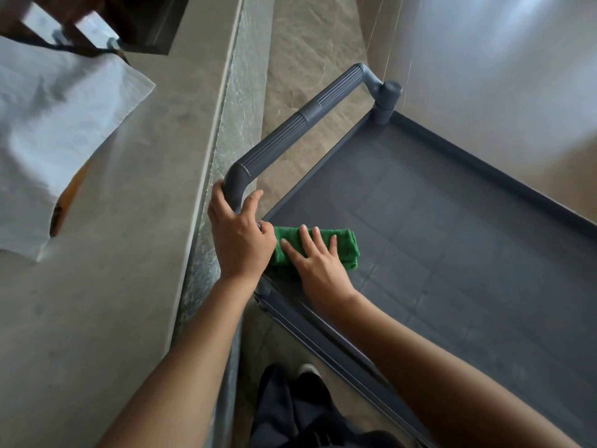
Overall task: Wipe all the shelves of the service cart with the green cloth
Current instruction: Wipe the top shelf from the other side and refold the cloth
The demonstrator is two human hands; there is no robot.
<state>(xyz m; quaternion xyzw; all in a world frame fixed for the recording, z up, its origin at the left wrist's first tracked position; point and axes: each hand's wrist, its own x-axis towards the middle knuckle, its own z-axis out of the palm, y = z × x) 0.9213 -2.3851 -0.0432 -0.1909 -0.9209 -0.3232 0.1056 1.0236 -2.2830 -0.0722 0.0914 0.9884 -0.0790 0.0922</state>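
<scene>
The grey service cart's top shelf [452,227] fills the right half of the head view. Its ribbed grey handle [300,124] runs up and to the right from the shelf's near left corner. My left hand [239,234] grips the handle's lower bend, fingers curled round it. A folded green cloth [347,245] lies in the near left corner of the top shelf. My right hand [318,263] presses flat on the cloth with its fingers spread and straight. The lower shelves are hidden under the top one.
A grey stone counter [113,286] runs along the left, close beside the cart handle. A white sheet or bag [48,130] lies on the counter's far left. A pale wall [500,76] stands behind the cart. My dark trousers and shoe [307,402] show below.
</scene>
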